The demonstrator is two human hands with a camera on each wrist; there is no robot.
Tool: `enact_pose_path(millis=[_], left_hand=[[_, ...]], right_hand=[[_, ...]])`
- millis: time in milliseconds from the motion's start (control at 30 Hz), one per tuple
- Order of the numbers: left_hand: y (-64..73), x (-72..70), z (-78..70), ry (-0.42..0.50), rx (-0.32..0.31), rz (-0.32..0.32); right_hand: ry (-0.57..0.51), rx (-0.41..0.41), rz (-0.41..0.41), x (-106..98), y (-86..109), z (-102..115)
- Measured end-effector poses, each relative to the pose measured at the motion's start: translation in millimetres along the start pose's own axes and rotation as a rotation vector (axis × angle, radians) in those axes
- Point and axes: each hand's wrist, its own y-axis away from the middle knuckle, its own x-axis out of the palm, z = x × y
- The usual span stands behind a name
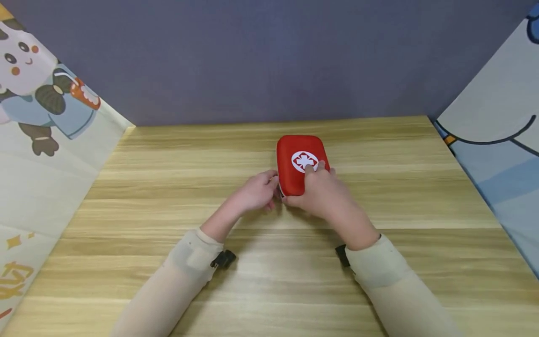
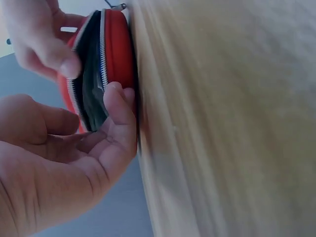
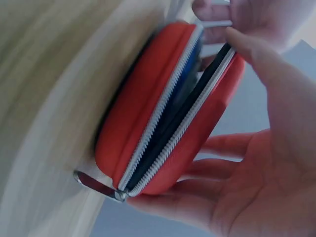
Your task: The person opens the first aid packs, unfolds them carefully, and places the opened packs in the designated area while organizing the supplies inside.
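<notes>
A red first-aid case (image 1: 296, 144) with a white cross emblem lies flat on the table, partly unzipped. Its lid is slightly raised, and a dark gap shows between the zipper teeth (image 2: 103, 49) in the left wrist view. My right hand (image 1: 328, 194) grips the lid, thumb at the front edge and fingers over the top. At the left front corner, my left hand (image 1: 257, 191) holds the case, its fingertips curled over the rim of the lower half. A metal zipper pull (image 3: 96, 186) hangs at one end of the zipper. The contents are mostly hidden.
The case rests on a wood-grain table (image 1: 189, 159), towards its far edge. Behind stands a plain grey-blue wall (image 1: 269, 61). Printed cartoon panels flank the table, one on the left (image 1: 42, 187) and one on the right (image 1: 497, 112).
</notes>
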Motion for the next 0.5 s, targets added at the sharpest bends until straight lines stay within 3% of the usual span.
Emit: enact_pose_path(millis=[200, 333, 500], left_hand=[[-1.9, 0.5, 1.1, -0.070, 0.006, 0.036], [-4.5, -0.8, 3.1, -0.157, 0.001, 0.035], [-5.4, -8.3, 6.1, -0.184, -0.015, 0.022]], right_hand=[[-0.109, -0.016, -0.002, -12.3, 0.8, -9.7], [-0.207, 0.016, 0.043, -24.5, 4.0, -20.3], [-0.354, 0.021, 0.092, -41.1, 9.2, -40.1]])
